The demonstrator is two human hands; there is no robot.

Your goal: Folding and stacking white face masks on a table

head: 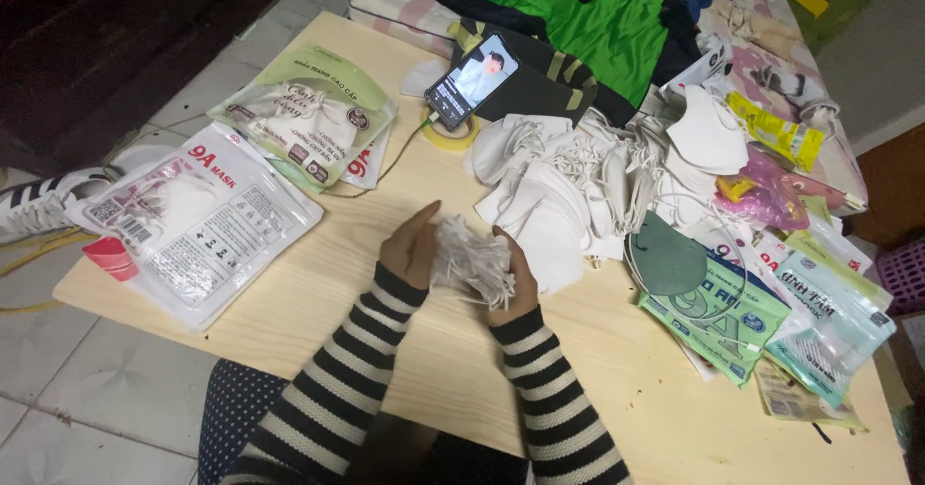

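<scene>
bundle: a white bunch of ear-loop strings and mask fabric (472, 262) sits between both hands, just above the wooden table (385, 321), at about the table's centre.
left hand: the left hand (409, 246) lies at 9 o'clock of the bundle, fingers curled onto its left edge, grasping it.
right hand: the right hand (518, 283) lies at 3 o'clock of the bundle, closed around its lower right end, thumb side hidden.
long axis: the bundle runs roughly from 10 o'clock to 4 o'clock, loose loops hanging toward 5 o'clock.
nearer hand: both touch it; neither is nearer.
mask pile: loose white masks (568, 191) lie at 1 o'clock of the hands, near but apart.
packets: sealed mask packets (198, 220) lie at 9 o'clock, well apart.
phone: a lit phone (470, 80) is propped at 12 o'clock.
</scene>
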